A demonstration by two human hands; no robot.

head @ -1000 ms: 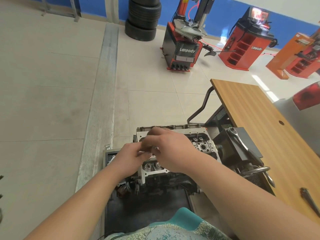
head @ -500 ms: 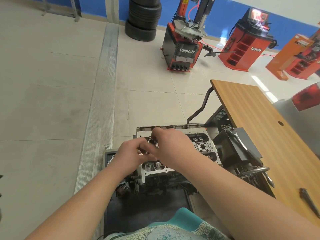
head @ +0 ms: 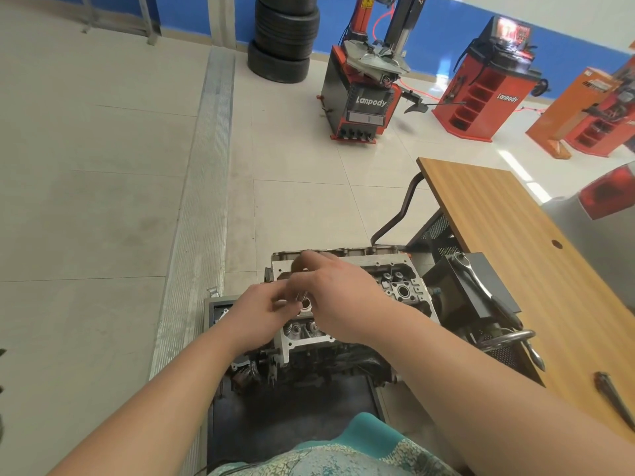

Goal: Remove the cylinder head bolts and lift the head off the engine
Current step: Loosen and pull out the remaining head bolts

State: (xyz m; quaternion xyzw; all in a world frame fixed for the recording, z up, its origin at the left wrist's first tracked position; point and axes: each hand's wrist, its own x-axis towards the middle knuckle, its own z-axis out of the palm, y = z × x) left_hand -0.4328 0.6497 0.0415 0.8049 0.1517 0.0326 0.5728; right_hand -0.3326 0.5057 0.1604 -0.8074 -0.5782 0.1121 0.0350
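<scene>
The grey aluminium cylinder head (head: 402,292) sits on the engine block (head: 319,362), low in the middle of the head view. Both my hands hover over its left half and hide that part. My left hand (head: 252,316) has its fingers curled, with thumb and forefinger meeting the fingertips of my right hand (head: 342,298). Between them a small shiny metal part (head: 301,297) is pinched just above the head. Valve springs show below my hands and at the head's right end.
A ratchet wrench (head: 476,280) lies on a black box right of the engine. A wooden table (head: 508,235) with a dark tool (head: 615,396) stands further right. The engine rests in a black tray (head: 292,424). A tyre changer (head: 364,97) and stacked tyres (head: 285,39) stand far back.
Both hands stay over the same spot on the head. The fingertips have shifted slightly, and the small shiny part now shows between them.
</scene>
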